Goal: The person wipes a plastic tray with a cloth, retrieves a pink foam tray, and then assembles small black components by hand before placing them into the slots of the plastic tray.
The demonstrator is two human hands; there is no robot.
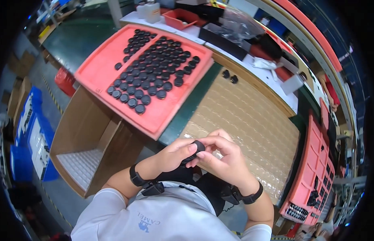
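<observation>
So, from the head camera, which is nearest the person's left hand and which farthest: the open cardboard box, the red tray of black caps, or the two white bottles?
From the left hand:
1. Open cardboard box, just to its left and below the bench edge.
2. Red tray of black caps, ahead and slightly left.
3. Two white bottles, far ahead, beyond the tray's far edge.

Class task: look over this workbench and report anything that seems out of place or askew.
Two small round black caps lie loose on the bubble-wrap sheet, apart from the many on the red foam tray. That tray sits skewed, its near corner overhanging the open cardboard box.
</observation>
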